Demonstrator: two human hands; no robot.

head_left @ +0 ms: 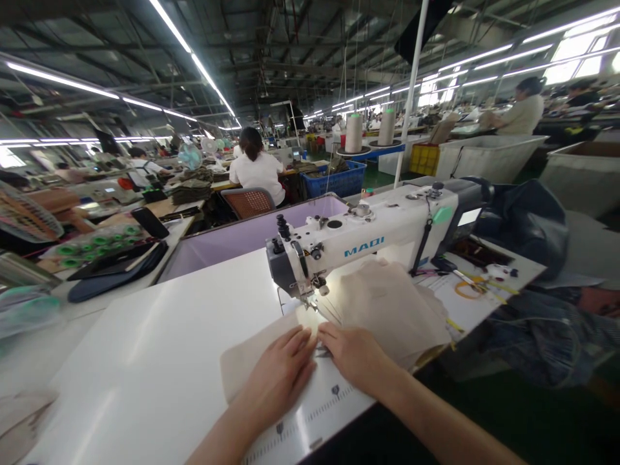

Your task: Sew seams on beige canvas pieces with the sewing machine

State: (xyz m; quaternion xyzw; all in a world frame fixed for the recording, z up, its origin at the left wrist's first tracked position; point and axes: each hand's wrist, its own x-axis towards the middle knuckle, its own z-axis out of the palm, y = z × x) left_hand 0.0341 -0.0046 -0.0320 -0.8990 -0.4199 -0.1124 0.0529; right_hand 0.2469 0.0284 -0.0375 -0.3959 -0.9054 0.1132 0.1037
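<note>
A flat beige fabric piece point(245, 358) with a rounded corner lies on the white sewing table point(159, 361), its far edge under the lit presser foot point(311, 305). On top of it my left hand point(278, 374) rests palm down, fingers stretched toward the needle. My right hand point(361, 358) is just right of the foot, thumb and fingers closed at the fabric's right edge; its fingertips nearly meet those of the left. The sewing machine point(382, 229) spans the table above both hands. Under its arm, to the right, more beige fabric point(387, 303) lies in loose layers.
Yellow-handled scissors point(469, 287) and small tools lie at the table's right end. Behind the machine stands a lilac-lined bin point(232, 236). Thread cones point(353, 132) stand on a rack beyond. A person in a white top point(256, 168) sits ahead. A ruler scale point(310, 416) marks the front edge.
</note>
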